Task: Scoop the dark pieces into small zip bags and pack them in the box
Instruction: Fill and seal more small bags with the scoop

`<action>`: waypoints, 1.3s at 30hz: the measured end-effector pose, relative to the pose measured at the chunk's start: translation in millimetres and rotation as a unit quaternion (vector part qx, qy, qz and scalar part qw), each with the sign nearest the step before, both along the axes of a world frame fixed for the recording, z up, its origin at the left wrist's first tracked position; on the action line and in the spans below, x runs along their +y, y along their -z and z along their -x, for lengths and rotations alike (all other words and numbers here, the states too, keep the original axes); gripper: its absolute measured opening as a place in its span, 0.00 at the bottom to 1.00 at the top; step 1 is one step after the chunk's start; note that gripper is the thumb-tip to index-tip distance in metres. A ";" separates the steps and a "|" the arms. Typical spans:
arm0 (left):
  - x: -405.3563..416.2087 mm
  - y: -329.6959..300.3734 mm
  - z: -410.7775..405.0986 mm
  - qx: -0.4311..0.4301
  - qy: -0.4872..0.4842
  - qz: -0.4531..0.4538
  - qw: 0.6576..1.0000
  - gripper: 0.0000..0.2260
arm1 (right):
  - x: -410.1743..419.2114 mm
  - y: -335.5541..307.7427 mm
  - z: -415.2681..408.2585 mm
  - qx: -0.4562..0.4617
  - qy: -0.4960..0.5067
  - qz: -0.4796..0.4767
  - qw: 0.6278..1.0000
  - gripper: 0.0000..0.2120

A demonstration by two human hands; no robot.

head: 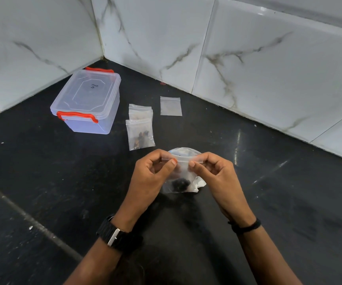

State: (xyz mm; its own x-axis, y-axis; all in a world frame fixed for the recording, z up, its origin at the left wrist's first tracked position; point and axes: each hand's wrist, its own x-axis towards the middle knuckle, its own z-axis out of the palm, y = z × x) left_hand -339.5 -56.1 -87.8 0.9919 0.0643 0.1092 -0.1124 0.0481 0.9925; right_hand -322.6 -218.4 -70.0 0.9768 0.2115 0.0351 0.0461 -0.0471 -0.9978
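Bag [181,173] mid-frame, pinched at both top corners by left hand [152,173] and right hand [213,173] | seal strip runs left-right between fingers | closed box [87,101] upper left, nearer left hand.

Bare forearms, no sleeves; black watch [115,235], silver buckle, left wrist; thin black band [246,226] right wrist.

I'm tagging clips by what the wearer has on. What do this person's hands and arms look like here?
Both forearms are bare, with no sleeves in view. The left wrist carries a black watch on a wide textured strap with a silver buckle. The right wrist has a thin black band. The left hand shows an orange-red painted thumbnail; the right hand has no rings visible.
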 end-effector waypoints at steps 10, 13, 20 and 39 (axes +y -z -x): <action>2.1 0.7 -2.0 0.006 0.012 -0.034 0.999 0.03 | 6.8 -2.5 3.9 -0.001 -0.032 0.036 0.999 0.11; 1.4 0.7 -1.5 0.001 -0.001 -0.042 0.999 0.01 | 8.7 -1.8 3.7 -0.004 -0.029 0.054 0.998 0.13; 0.7 -2.8 -0.7 -0.002 0.000 -0.093 0.996 0.06 | 12.9 -1.0 1.7 -0.015 -0.029 0.085 0.996 0.04; 2.3 -2.8 -3.8 0.053 -0.101 0.053 0.992 0.07 | 16.9 2.3 -8.5 0.097 0.041 -0.132 0.986 0.03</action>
